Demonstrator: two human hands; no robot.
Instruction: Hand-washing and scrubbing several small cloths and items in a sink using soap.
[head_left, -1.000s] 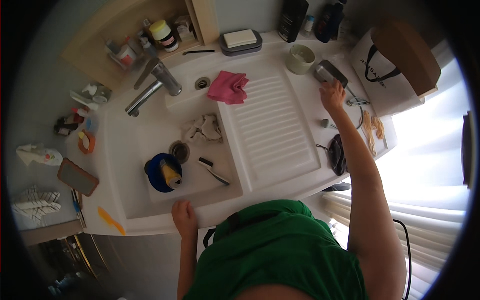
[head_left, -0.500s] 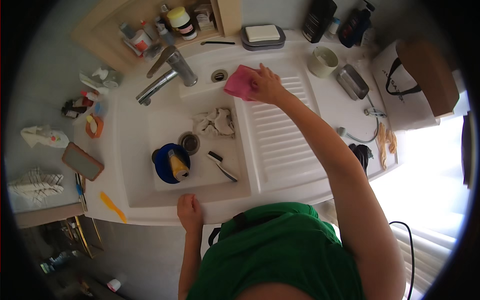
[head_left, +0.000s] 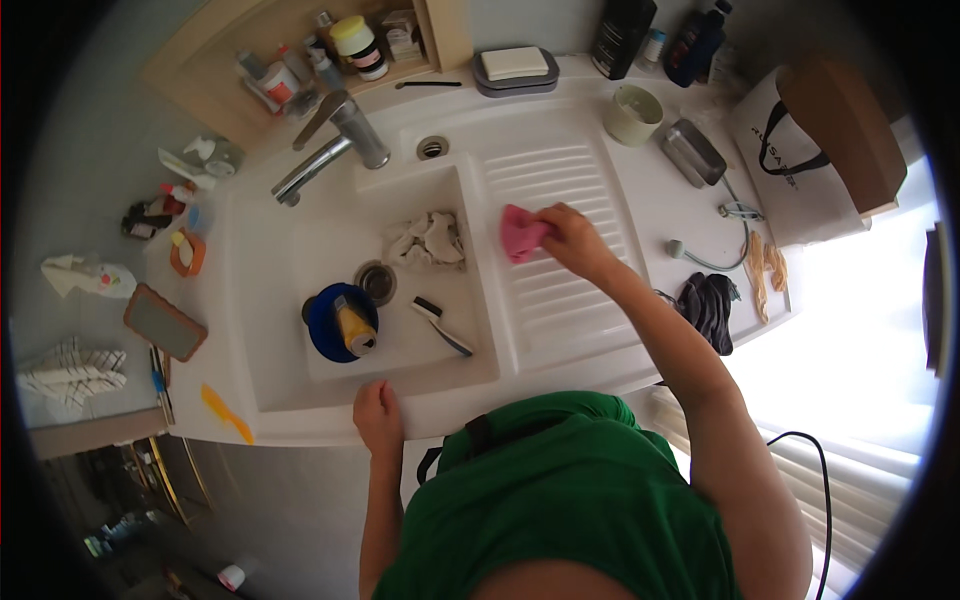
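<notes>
A pink cloth is gripped in my right hand over the ridged drainboard, right of the basin. My left hand, fingers curled, rests on the front rim of the white sink; whether anything is in it is hidden. Inside the basin stands a blue bowl with a yellow can in it. Beside the drain lie a crumpled whitish cloth and a black-and-white brush.
A chrome faucet reaches over the basin from behind. Along the right stand a pale cup, a metal box and a paper bag, with dark gloves nearer. A soap dish sits at the back.
My right hand has drawn the pink cloth from the back of the drainboard toward me and to the right. The left hand stays on the rim.
</notes>
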